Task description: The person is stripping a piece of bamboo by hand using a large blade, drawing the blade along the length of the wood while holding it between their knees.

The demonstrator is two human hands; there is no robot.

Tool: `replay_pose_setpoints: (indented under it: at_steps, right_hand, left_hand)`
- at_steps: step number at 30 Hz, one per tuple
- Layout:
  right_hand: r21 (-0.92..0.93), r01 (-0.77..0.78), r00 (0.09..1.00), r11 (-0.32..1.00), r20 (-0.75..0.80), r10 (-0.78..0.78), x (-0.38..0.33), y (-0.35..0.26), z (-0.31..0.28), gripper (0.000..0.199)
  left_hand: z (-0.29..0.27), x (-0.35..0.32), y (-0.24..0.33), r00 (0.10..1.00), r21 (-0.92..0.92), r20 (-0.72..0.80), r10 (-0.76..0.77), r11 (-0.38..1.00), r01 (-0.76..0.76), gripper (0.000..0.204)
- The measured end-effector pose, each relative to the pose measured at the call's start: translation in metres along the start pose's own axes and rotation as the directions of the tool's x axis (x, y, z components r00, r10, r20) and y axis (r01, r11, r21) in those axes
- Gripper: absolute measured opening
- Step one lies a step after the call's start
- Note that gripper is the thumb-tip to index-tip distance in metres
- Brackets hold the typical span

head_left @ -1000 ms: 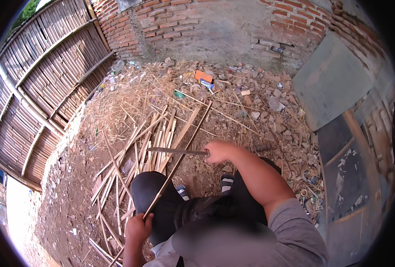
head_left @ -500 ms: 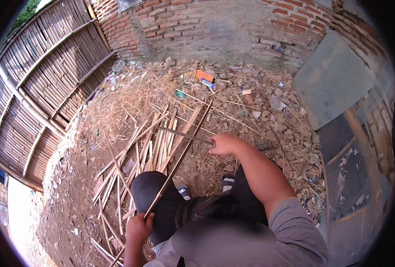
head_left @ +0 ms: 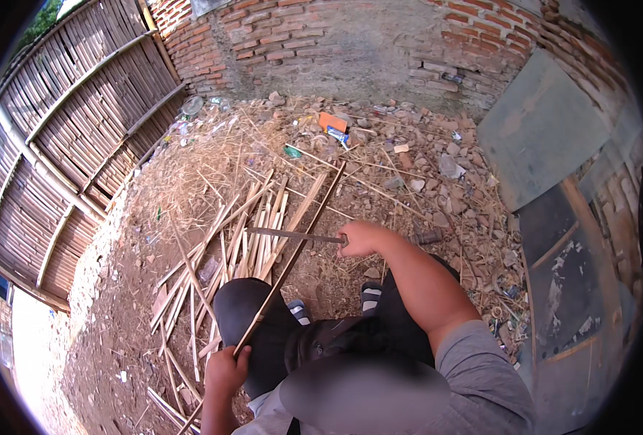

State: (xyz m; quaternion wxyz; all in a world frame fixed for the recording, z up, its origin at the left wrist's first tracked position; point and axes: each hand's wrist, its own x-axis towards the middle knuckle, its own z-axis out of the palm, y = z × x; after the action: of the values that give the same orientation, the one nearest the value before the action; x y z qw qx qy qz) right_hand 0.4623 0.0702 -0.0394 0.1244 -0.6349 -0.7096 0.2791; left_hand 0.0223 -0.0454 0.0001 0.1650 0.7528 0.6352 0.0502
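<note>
My left hand (head_left: 227,370) is closed around a long brown bamboo strip (head_left: 278,284) beside my left knee. The strip slants up and away across my thigh to the rubble ahead, and its near end runs on past my wrist. My right hand (head_left: 360,238) grips the handle of a machete (head_left: 285,233), its long thin blade pointing left. Midway along, the blade crosses the strip; whether they touch I cannot tell. Beneath the blade's tip lies a loose pile of pale split bamboo strips (head_left: 267,243).
A slatted bamboo fence (head_left: 82,94) stands at left, a worn brick wall (head_left: 321,58) at the back. Grey-green sheets (head_left: 546,130) and a dark panel (head_left: 561,283) lean at right. Stones, dry straw and litter such as an orange piece (head_left: 333,122) cover the ground. A dark cylindrical object (head_left: 428,238) lies beyond my right wrist.
The machete's tip has swung down toward me and slightly left, so the blade lies flatter across the strip. My right hand has shifted a little nearer. My left hand holds still.
</note>
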Motion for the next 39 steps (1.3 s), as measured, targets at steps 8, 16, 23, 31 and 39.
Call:
replay_pose_setpoints:
  at_steps: [8, 16, 23, 31, 39]
  right_hand:
    - [-0.018, -0.031, 0.997, 0.999, -0.069, 0.03, 0.002, 0.008, 0.003, 0.034]
    - [-0.02, -0.038, 0.999, 0.999, -0.032, 0.037, -0.01, -0.015, -0.009, 0.038]
    - [-0.017, -0.017, 0.999, 1.0, -0.049, 0.016, -0.008, -0.01, -0.005, 0.04]
    - [-0.023, -0.009, 0.999, 1.0, -0.042, 0.008, -0.009, -0.013, -0.007, 0.038]
    - [-0.038, -0.026, 1.0, 0.999, -0.015, 0.025, -0.007, -0.015, -0.01, 0.044]
  left_hand:
    - [0.0, 0.002, -0.003, 0.999, -0.013, 0.035, -0.025, 1.0, 0.026, 0.044]
    - [-0.004, -0.001, 0.002, 0.999, -0.047, 0.035, -0.042, 0.998, 0.043, 0.044]
    - [0.0, 0.0, -0.002, 1.0, -0.037, -0.003, -0.003, 0.999, 0.003, 0.044]
    - [0.0, 0.0, -0.001, 1.0, -0.024, -0.016, 0.02, 1.0, -0.02, 0.045]
    - [0.002, 0.001, -0.003, 1.0, -0.028, -0.01, 0.017, 0.999, -0.017, 0.045]
